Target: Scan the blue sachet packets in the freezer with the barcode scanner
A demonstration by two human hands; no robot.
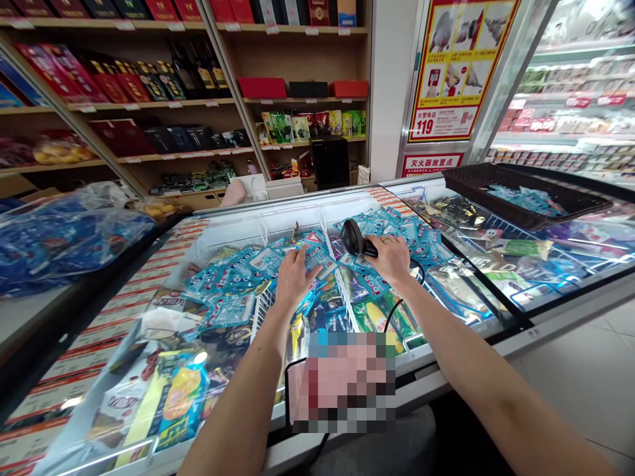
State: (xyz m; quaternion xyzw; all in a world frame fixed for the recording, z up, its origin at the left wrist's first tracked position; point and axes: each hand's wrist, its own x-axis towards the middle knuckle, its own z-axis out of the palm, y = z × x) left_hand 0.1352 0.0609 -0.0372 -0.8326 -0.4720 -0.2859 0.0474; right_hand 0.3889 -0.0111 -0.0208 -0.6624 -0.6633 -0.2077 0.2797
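Observation:
My right hand (391,259) is wrapped round the handle of a black barcode scanner (352,237), its head tilted to the left over the freezer. A dark cable runs down from it. My left hand (294,274) is stretched out with thumb and fingers apart, beside or touching small blue packets (266,263). These packets lie in a wide, overlapping layer on the left, and another heap of blue packets (397,228) spreads behind my right hand. Below them, ice cream packages (181,390) fill the freezer. What lies directly under my left palm is hidden.
The chest freezer's front rim (426,380) runs beneath my forearms. A phone (296,396), partly blurred out, stands at it. A dark tray (496,178) with more blue packets rests at right. A blue plastic-wrapped bundle (64,231) lies left, with shelves (302,99) behind.

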